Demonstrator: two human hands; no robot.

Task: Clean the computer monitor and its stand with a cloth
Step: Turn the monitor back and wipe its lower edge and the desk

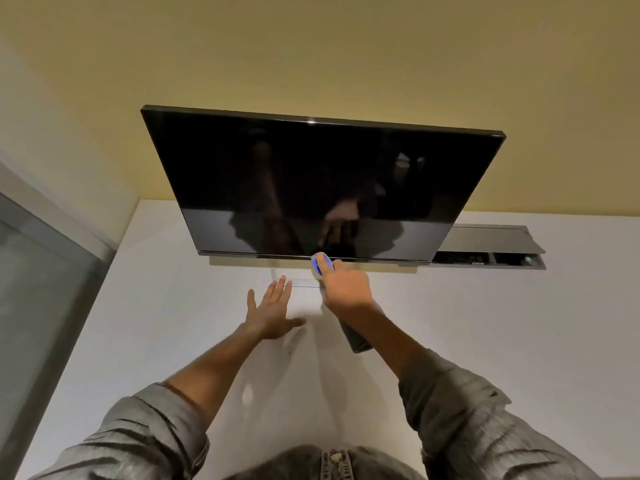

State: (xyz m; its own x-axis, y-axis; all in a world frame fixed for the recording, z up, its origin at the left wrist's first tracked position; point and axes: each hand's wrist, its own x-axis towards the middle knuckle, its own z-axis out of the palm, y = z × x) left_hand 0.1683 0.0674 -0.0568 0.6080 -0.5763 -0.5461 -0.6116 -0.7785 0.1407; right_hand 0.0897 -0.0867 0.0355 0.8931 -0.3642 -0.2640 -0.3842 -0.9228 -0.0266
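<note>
- Monitor (311,181): I see a wide, thin-bezelled flat panel with a black, unlit, glossy screen. It stands on the white desk (485,341) against a yellow wall (311,46) and fills the middle of my view. The lower band of the glass mirrors the pale desk top and the dim shapes of both arms.
- Stand (301,282): I read it as a pale, flat base plate lying on the desk under the middle of the screen's lower edge. Its colour nearly matches the desk, so I can trace only its outline and cannot make out its neck.
- Cloth (322,263): a small pale wad with blue markings, set against the bottom bezel at mid-width.
- Right hand (346,285): fingers curled round the cloth, holding it to the bezel. A dark object (356,336) lies on the desk beneath the wrist; I cannot tell what it is.
- Left hand (272,306): fingers straight and spread, gripping nothing. It is palm down at the left edge of the base plate; I cannot tell whether the fingertips touch the plate.
- Surroundings: a grey recessed cable tray (491,251) with its flap raised sits in the desk behind the screen's right corner; grey rolled sleeves (467,410) cover both forearms.
</note>
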